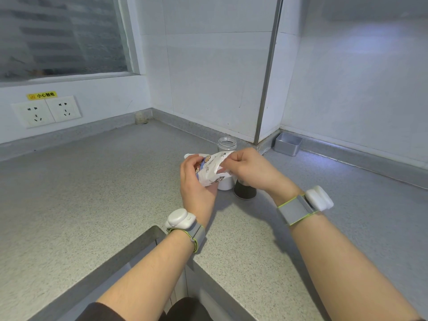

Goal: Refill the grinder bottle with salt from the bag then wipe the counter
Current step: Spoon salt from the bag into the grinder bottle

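I hold a white printed salt bag (212,169) above the grey speckled counter (92,193), near the wall corner. My left hand (196,181) grips the bag's lower body from the left. My right hand (249,169) pinches its upper right edge with fingertips. Behind the bag stands a clear glass bottle (227,143) with an open mouth. Under the bag a white salt-filled part (225,184) shows, and beside it sits a black grinder cap (245,191). Both are partly hidden by the bag and my right hand.
A small open metal tin (288,144) sits against the right wall. Two wall sockets (46,111) are at the left, below a window. A metal-edged cut-out in the counter (139,246) lies in front of me, under my left forearm.
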